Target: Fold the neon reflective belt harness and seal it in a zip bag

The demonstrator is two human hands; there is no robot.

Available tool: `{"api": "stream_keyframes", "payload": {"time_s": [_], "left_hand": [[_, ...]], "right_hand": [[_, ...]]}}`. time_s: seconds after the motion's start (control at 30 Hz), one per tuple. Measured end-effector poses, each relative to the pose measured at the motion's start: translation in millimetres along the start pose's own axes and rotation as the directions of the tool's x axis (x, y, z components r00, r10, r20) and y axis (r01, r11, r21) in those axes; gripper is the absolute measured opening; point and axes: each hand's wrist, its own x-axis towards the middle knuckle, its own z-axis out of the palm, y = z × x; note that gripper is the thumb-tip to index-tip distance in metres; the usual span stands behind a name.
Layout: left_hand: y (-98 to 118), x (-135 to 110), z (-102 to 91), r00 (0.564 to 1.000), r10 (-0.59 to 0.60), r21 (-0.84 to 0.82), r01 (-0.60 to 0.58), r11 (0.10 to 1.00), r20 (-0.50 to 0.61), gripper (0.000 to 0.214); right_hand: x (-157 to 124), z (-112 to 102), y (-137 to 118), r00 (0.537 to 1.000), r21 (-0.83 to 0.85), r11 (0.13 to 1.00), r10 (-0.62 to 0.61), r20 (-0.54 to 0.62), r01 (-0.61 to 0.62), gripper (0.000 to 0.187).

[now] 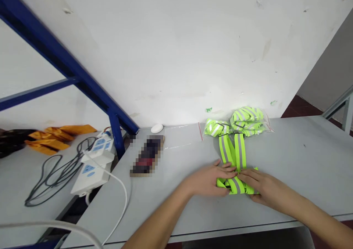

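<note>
Items on view, left to right, bearings taken from the hands.

1. Orange folded strips (55,137), black cable (52,175) and white power strips (93,164): nine to ten o'clock, on the neighbouring surface beyond the blue frame (82,82).
2. Blurred flat item (146,156) and white round piece (157,128): ten o'clock, on the grey worktop (303,161).
3. Clear zip bag (182,137): eleven o'clock, lying flat.
4. Left hand (211,181): spread flat, fingers out, pressing the near fold of the vest.
5. Reflective vest (235,157): lime bands with grey stripes, near end folded under both hands, two bands running off to twelve o'clock.
6. Bagged vests (242,122): twelve o'clock, by the wall.
7. Right hand (261,186): likewise flat, fingertips meeting the left's on the fold.

Handling note, as a judgement: the fold keeps best with the bands stacked edge to edge, stripes untwisted, and both palms pressing evenly.
</note>
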Motion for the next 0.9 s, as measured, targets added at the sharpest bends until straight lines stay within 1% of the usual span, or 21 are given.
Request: {"api": "stream_keyframes", "payload": {"time_s": [0.13, 0.2, 0.23, 0.33, 0.4, 0.43, 0.47, 0.5, 0.53, 0.6, 0.63, 0.67, 0.7, 0.77, 0.8, 0.83, 0.9], "left_hand": [[0, 0, 0.2, 0.996, -0.004, -0.059, -0.002, 0.998, -0.094, 0.051], [2, 0, 1.3, 0.987, -0.048, -0.095, 0.033, 0.995, -0.157, 0.042], [4, 0, 2.3, 0.978, -0.088, -0.131, 0.063, 0.989, -0.19, 0.04], [5, 2, 6.7, 0.93, -0.238, -0.312, 0.147, 0.939, -0.28, 0.05], [3, 2, 9.9, 0.899, -0.273, -0.418, 0.115, 0.901, -0.342, 0.056], [1, 2, 11.1, 0.884, -0.258, -0.433, 0.072, 0.898, -0.389, 0.058], [-1, 1, 11.9, 0.863, -0.228, -0.415, 0.024, 0.909, -0.45, 0.059], [-3, 0, 12.2, 0.831, -0.19, -0.363, -0.016, 0.932, -0.523, 0.059], [-5, -1, 12.0, 0.788, -0.144, -0.279, -0.036, 0.96, -0.599, 0.058], [-8, -5, 10.5, 0.691, -0.048, -0.07, -0.004, 0.998, -0.721, 0.048], [-8, -7, 9.4, 0.668, -0.004, 0.022, 0.03, 0.999, -0.744, 0.04], [-8, -8, 8.2, 0.677, 0.027, 0.094, 0.062, 0.994, -0.736, 0.034], [-8, -10, 7.0, 0.709, 0.042, 0.142, 0.083, 0.986, -0.704, 0.034], [-6, -12, 5.0, 0.783, 0.039, 0.186, 0.098, 0.978, -0.621, 0.038], [-5, -12, 4.3, 0.804, 0.036, 0.187, 0.093, 0.978, -0.593, 0.037], [-4, -13, 3.7, 0.81, 0.033, 0.172, 0.085, 0.981, -0.586, 0.033], [-1, -13, 3.3, 0.797, 0.015, 0.111, 0.065, 0.992, -0.604, 0.024]], "right_hand": [[15, -13, 2, 0.997, 0.201, 0.977, 0.075, -0.015, -0.07, 0.036], [24, -22, 3, 0.993, 0.292, 0.95, 0.117, -0.014, -0.108, 0.033], [29, -26, 4, 0.991, 0.329, 0.936, 0.135, -0.01, -0.124, 0.032], [41, -32, 7, 0.986, 0.397, 0.905, 0.164, 0.003, -0.152, 0.032], [45, -32, 10, 0.986, 0.413, 0.899, 0.164, -0.004, -0.148, 0.031], [46, -32, 11, 0.986, 0.416, 0.898, 0.167, -0.013, -0.146, 0.031], [47, -30, 12, 0.985, 0.42, 0.896, 0.171, -0.022, -0.146, 0.031], [47, -29, 13, 0.984, 0.425, 0.893, 0.174, -0.026, -0.147, 0.03], [46, -28, 13, 0.984, 0.431, 0.89, 0.178, -0.028, -0.148, 0.029], [45, -26, 13, 0.983, 0.44, 0.886, 0.179, -0.036, -0.145, 0.028], [45, -26, 13, 0.984, 0.443, 0.885, 0.176, -0.039, -0.141, 0.028], [44, -26, 13, 0.984, 0.444, 0.886, 0.173, -0.043, -0.137, 0.028], [44, -25, 13, 0.984, 0.442, 0.887, 0.171, -0.05, -0.132, 0.028], [43, -25, 13, 0.984, 0.438, 0.891, 0.165, -0.069, -0.119, 0.028], [43, -24, 14, 0.983, 0.435, 0.893, 0.163, -0.08, -0.112, 0.028], [42, -24, 14, 0.983, 0.432, 0.896, 0.161, -0.093, -0.106, 0.028], [41, -23, 16, 0.983, 0.424, 0.901, 0.151, -0.108, -0.092, 0.029]]}}
